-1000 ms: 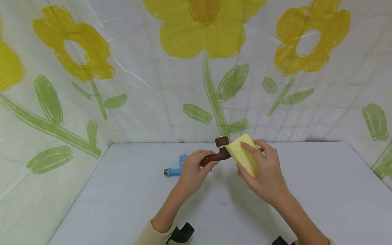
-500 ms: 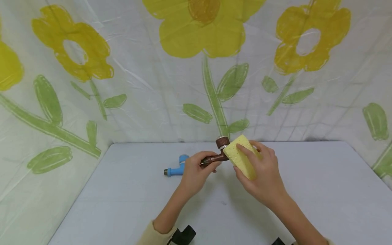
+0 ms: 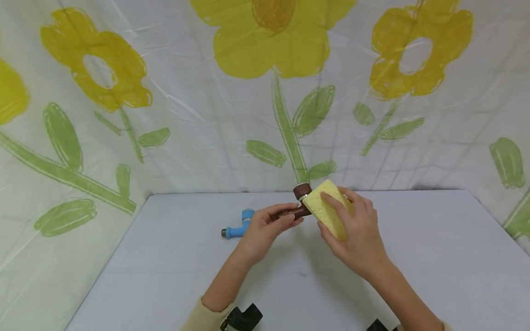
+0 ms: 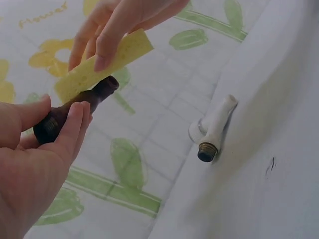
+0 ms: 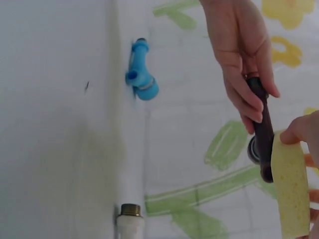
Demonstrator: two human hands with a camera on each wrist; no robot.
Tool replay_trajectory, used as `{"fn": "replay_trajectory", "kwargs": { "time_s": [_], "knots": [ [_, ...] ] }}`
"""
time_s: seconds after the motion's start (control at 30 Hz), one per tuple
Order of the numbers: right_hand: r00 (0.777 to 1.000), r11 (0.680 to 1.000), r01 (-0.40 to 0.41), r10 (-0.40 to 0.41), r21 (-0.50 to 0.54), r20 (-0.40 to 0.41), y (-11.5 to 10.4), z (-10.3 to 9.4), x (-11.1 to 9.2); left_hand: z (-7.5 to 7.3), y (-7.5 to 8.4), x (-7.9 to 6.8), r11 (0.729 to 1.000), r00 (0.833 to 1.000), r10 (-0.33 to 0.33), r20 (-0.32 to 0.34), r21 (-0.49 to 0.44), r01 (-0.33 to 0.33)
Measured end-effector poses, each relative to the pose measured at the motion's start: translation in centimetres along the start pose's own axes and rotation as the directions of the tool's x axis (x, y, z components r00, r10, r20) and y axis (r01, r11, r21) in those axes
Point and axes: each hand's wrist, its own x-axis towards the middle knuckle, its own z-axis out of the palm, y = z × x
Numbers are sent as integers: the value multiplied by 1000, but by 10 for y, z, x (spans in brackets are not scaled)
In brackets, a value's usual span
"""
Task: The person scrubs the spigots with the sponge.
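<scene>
Pinched by its threaded end, a brown tap (image 3: 301,211) is held up over the table by my left hand (image 3: 258,232), fingers and thumb around the pipe. Its ribbed knob (image 3: 302,190) points up and away. A yellow sponge (image 3: 327,209) is gripped in my right hand (image 3: 360,234), thumb on one side and fingers spread over the other. The sponge lies along the tap's spout end, and in the left wrist view its flat face runs along the brown pipe (image 4: 104,88). In the head view, the sponge covers the spout.
A blue tap (image 3: 238,231) lies on the white table (image 3: 414,266), left of and partly behind my left hand. Both wrist views show a white tap (image 4: 218,122) with a brass thread on the table. Behind stands a flower-printed sheet (image 3: 186,151).
The brown tap has turned slightly in the left hand, so the knob's ribs show more. Left fingertips now reach farther right along the pipe. The sponge has shifted slightly against the tap.
</scene>
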Motion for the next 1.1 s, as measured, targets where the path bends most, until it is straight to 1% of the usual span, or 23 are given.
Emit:
{"fn": "replay_trajectory", "kwargs": {
  "time_s": [0.07,0.17,0.23,0.3,0.4,0.47,0.57,0.7,0.8,0.87,1.0,1.1],
  "knots": [
    [1000,1000,-11,11,4,-11,0,-1,1,-3,1,0,997,997,-4,71,-81,10],
    [1000,999,-20,20,31,-19,-1,-1,0,-6,1,-1,988,986,18,163,-152,7],
    [1000,999,-13,14,44,-16,-2,0,0,-8,1,-1,984,979,32,202,-176,4],
    [1000,999,3,-2,47,-13,-3,0,0,-8,1,-1,982,974,39,222,-188,4],
    [1000,999,22,-21,46,-23,-1,-1,3,-8,0,0,980,974,34,222,-199,11],
    [999,998,23,-21,51,-37,1,-3,4,-7,0,0,980,979,23,204,-198,18],
    [999,997,2,1,76,-50,2,-3,4,-6,0,0,980,986,14,169,-200,21],
    [1000,993,-8,9,117,-9,-3,2,0,-7,-1,-1,982,991,22,135,-186,4],
    [1000,992,2,-4,128,16,-5,2,-1,-9,-1,-1,983,991,32,134,-182,-7],
    [1000,992,2,-2,128,3,-5,1,0,-8,-1,0,982,990,36,138,-189,-9],
    [999,989,-23,27,143,-26,-4,-1,0,-7,-1,1,980,987,41,156,-199,-10],
    [1000,987,-29,30,161,-3,-9,0,-1,-8,-1,0,983,987,40,153,-186,-11]
  ]
}}
